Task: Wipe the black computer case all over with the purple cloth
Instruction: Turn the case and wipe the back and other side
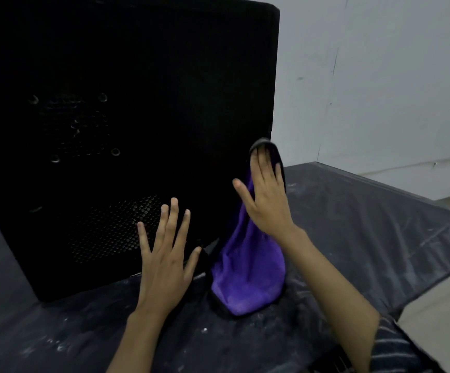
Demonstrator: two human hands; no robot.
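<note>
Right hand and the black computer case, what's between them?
The purple cloth: in the head view the right hand presses it against the edge of the black computer case, the rest hanging down.

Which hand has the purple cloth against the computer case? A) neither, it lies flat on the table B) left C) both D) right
D: the right hand presses the purple cloth to the right edge of the black computer case; the left hand lies flat on the side panel, without cloth.
</note>
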